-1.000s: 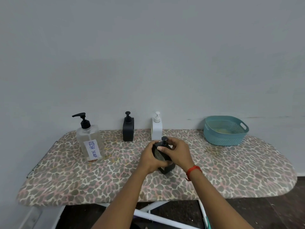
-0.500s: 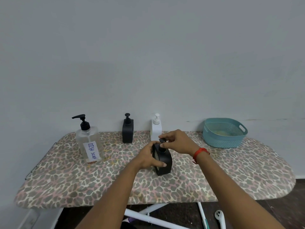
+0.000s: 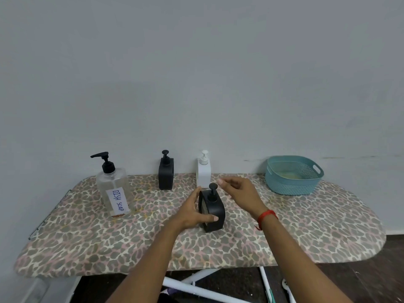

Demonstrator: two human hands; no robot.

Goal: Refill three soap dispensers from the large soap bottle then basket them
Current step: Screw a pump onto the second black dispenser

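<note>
Black soap dispenser [image 3: 213,212] stands upright on the ironing board [image 3: 109,241], its body gripped by the left hand [image 3: 192,212]. The right hand [image 3: 238,192] hovers beside the pump [image 3: 212,189], fingers loose, holding nothing. Probably the opening step: next, unscrew the pump, then fetch the dish soap bottle [image 3: 113,191].

Likely a home: a leopard-print ironing board [image 3: 306,237] stands against a plain grey wall [image 3: 196,73].
</note>
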